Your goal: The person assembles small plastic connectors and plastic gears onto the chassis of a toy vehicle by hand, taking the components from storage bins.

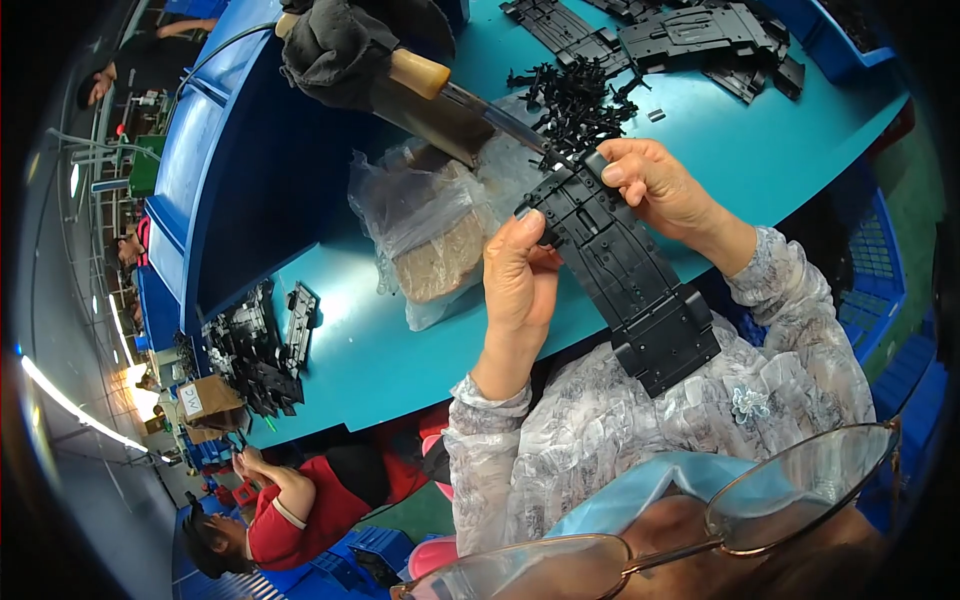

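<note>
A long black molded plastic panel [625, 265] with ribs and holes is gripped at its far end by both my hands. My left hand [520, 285] pinches its left edge, thumb on top. On the far right corner, my right hand [665, 190] has its thumb and fingers closed. The panel slants toward me, its wide near end close to my lap. A soldering-iron-like tool with a wooden handle [420, 73] and metal shaft points down at the panel's far end; whether its tip touches is unclear. Dark cloth [338, 50] wraps the tool's upper part.
Small black plastic pieces [580, 105] lie heaped beyond the panel, with several black panels [690, 38] stacked behind. A clear bag [435, 240] holding something brown sits left. More black parts [255, 345] lie far left beside a carton [210, 405]. A person in red [320, 500] works nearby.
</note>
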`<state>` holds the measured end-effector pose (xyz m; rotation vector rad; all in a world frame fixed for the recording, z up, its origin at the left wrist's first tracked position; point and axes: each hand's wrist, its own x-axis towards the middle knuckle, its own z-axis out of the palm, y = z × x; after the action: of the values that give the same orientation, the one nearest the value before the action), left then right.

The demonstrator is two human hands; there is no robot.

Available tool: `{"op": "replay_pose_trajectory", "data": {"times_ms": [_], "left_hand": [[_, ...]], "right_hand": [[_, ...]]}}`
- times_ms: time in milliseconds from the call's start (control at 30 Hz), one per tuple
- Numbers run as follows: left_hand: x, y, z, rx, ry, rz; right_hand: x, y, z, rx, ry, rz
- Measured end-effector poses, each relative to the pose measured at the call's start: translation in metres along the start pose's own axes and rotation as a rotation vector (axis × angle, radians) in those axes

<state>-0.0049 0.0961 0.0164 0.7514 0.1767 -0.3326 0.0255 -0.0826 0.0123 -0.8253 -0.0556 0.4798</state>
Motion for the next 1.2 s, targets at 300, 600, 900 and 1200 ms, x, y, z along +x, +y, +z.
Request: {"op": "replay_pose_trajectory", "data": {"times_ms": [300,600,900,1200], "left_hand": [[0.005,-0.001,0.003,-0.043,0.050,0.011],[0.009,0.001,0.002,-0.031,0.089,0.088],[0.012,0.004,0.007,-0.040,0.072,0.092],[0.015,0.008,0.011,-0.044,0.100,0.090]], "right_hand": [[0.004,0.002,0.000,-0.031,0.053,-0.012],[0.006,-0.005,0.004,-0.016,0.071,0.042],[0.014,-0.008,0.002,-0.035,0.089,0.050],[0.023,-0.015,0.005,-0.074,0.120,0.084]]}}
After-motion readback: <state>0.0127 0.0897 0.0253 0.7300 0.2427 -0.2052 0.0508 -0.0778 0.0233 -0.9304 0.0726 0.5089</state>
